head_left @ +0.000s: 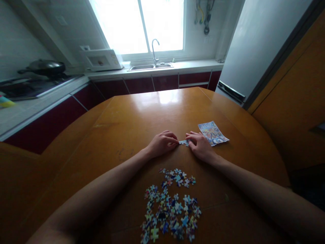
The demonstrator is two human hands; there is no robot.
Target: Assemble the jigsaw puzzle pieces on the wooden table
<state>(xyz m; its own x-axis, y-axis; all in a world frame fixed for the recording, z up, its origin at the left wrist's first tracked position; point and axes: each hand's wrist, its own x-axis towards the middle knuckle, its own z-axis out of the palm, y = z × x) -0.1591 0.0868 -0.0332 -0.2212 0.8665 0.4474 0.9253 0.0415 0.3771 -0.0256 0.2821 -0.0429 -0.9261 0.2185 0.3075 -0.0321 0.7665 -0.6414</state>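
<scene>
A short strip of joined jigsaw pieces (pixel 183 142) lies on the wooden table, pale blue and white. At its left end, my left hand (pixel 164 143) is closed, with thumb and fingertips pinched together on the end piece. My right hand (pixel 200 145) covers the strip's right end, its thumb and fingers closed on it, so that end is hidden. Beside the right hand, partly under its fingers, is a colourful printed picture sheet (pixel 214 132). Nearer to me, between my forearms, loose jigsaw pieces (pixel 175 206) are spread in a mixed heap, with a smaller cluster (pixel 177 177) at its far side.
The brown table (pixel 142 115) has a rounded edge. Beyond it stand a counter with a sink (pixel 141 67), a faucet (pixel 153 51) and a microwave (pixel 101 60). A lidded pan (pixel 47 67) sits on the stove at left; a fridge (pixel 251 44) stands at right.
</scene>
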